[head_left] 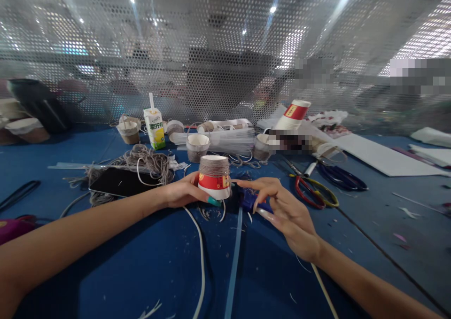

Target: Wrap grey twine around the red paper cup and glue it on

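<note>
My left hand (192, 190) grips a red and white paper cup (213, 182). The cup is upside down, with grey-brown cord wound round its narrower upper part. At its right side my right hand (278, 204) has the index finger stretched toward the cup wall. The thumb and middle finger of that hand are closed together. What lies between them is too small or hidden to tell. Just behind these fingers is a dark blue tool (248, 199), perhaps a glue gun, partly covered by the hand. A long translucent stick (235, 258) runs from it toward me.
A heap of grey cord (150, 161) lies beside a black phone (120, 182) at left. Behind stand cord-wrapped cups (198, 148), a drink carton (154, 128) and glue sticks (229, 141). Red and yellow-handled scissors (313, 192), blue-handled scissors (343, 175) and white board (385, 154) lie right.
</note>
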Action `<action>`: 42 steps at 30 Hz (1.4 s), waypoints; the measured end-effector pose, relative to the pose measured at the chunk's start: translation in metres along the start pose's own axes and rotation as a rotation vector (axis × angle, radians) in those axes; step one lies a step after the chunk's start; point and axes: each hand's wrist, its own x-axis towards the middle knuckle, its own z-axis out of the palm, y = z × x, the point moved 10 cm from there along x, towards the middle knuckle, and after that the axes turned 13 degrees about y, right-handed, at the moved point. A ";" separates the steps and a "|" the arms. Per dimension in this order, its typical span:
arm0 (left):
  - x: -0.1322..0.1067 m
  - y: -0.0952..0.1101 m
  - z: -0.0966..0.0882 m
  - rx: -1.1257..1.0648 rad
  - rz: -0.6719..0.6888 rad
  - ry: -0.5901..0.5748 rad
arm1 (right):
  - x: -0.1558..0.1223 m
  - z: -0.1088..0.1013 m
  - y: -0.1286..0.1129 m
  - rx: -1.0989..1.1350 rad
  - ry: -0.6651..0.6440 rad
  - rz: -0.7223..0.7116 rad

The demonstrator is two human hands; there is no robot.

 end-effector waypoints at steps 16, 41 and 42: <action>-0.001 0.001 0.006 0.046 0.001 -0.012 | -0.007 0.022 -0.001 -0.164 -0.258 -0.069; -0.002 0.005 0.011 0.091 0.053 0.012 | -0.013 0.038 -0.012 -0.436 -0.326 -0.191; -0.002 0.005 0.011 0.094 0.054 0.012 | -0.013 0.038 -0.011 -0.434 -0.329 -0.186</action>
